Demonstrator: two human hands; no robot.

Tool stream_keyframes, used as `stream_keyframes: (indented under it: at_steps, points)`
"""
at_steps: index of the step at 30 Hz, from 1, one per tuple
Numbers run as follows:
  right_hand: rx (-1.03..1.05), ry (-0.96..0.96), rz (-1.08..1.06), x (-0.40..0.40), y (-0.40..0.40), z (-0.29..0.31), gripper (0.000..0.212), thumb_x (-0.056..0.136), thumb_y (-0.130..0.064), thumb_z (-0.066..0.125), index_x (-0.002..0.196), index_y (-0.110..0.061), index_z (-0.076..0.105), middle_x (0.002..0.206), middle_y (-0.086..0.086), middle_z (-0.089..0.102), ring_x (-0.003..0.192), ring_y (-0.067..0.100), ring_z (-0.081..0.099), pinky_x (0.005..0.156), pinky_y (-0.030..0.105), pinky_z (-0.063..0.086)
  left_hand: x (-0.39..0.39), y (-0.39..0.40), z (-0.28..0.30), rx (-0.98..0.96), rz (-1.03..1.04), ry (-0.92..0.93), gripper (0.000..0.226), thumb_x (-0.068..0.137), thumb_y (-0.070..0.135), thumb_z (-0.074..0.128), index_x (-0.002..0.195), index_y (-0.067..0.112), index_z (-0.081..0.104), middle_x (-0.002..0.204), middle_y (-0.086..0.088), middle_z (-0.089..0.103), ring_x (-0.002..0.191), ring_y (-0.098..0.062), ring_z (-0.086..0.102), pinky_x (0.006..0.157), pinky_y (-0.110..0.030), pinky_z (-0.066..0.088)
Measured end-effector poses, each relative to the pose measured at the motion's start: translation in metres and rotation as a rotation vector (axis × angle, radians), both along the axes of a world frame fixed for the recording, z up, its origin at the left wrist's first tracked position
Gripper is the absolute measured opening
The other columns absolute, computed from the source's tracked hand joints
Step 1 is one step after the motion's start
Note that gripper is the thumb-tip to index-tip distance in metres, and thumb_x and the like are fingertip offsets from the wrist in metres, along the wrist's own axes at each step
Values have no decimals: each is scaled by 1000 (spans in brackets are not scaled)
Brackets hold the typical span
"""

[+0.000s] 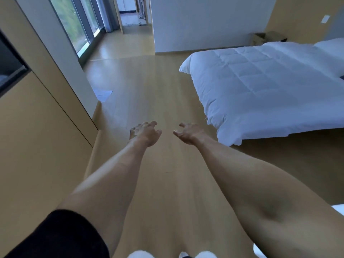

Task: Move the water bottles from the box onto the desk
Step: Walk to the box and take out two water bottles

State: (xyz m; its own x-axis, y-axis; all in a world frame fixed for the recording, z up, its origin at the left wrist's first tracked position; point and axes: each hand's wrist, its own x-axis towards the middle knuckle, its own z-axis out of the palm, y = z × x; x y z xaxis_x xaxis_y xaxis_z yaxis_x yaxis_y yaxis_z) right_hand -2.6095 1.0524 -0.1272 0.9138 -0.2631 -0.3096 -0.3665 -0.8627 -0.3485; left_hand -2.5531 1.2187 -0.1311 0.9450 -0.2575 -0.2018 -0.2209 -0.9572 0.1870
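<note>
2 bare arms reach forward over a wooden floor (149,86). The left hand (144,133) and right hand (188,134) hang loosely curled, holding nothing. A cardboard box (268,37) sits beyond the white bed (260,86); its contents are hidden.

head view | worn high | faces forward-down | floor (149,90) ahead, bed (260,86) right

white bed (270,86) — paper (104,94) on floor (149,86)
</note>
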Motion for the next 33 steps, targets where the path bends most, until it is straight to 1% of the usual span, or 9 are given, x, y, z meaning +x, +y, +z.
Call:
stream_keyframes:
  at_steps: [5, 10, 12, 19, 22, 26, 33]
  points:
    - [-3, 15, -13, 50, -23, -8, 63, 98, -57, 43, 151, -25, 37, 154, 6, 42, 140, 25, 41, 112, 41, 37, 56, -19, -10, -19, 2, 11, 54, 100, 51, 42, 150, 32, 39, 153, -7, 44, 139, -31, 40, 112, -43, 29]
    - [-15, 28, -20, 118, -39, -14, 64, 98, -57, 42, 153, -25, 34, 156, 5, 39, 142, 25, 38, 114, 40, 34, 135, -31, -21, -54, 0, 13, 54, 99, 53, 43, 149, 32, 40, 153, -7, 44, 139, -31, 40, 113, -43, 29]
    - [-23, 36, -36, 149, -43, -14, 64, 98, -57, 42, 153, -26, 34, 156, 5, 39, 141, 25, 38, 112, 39, 33, 172, -36, -25, -57, -13, 15, 54, 99, 53, 43, 149, 32, 40, 153, -6, 44, 140, -30, 40, 113, -43, 29]
    - [13, 41, -118, 282, -45, -10, 64, 95, -57, 47, 151, -29, 36, 156, 4, 39, 139, 24, 42, 107, 38, 38, 305, -40, -27, -59, -72, 66, 56, 98, 55, 43, 149, 33, 39, 153, -5, 44, 140, -29, 40, 112, -44, 29]
    - [-1, 42, -128, 342, -40, -7, 65, 94, -60, 47, 151, -31, 37, 154, 4, 41, 138, 25, 43, 105, 38, 39, 364, -35, -21, -72, -79, 52, 56, 96, 55, 45, 148, 34, 41, 151, -5, 45, 139, -29, 40, 112, -43, 28]
    - [-2, 48, -105, 409, -36, -8, 67, 93, -60, 47, 152, -28, 36, 154, 7, 41, 138, 27, 43, 111, 41, 38, 432, -32, -18, -70, -86, 58, 57, 97, 57, 44, 148, 34, 39, 153, -5, 44, 140, -30, 38, 113, -45, 27]
    - [-19, 75, -78, 505, -46, -24, 68, 93, -61, 47, 152, -29, 35, 156, 5, 38, 140, 26, 40, 113, 41, 37, 525, -43, -36, -64, -87, 66, 58, 96, 58, 44, 148, 34, 39, 152, -6, 44, 140, -32, 39, 113, -47, 27]
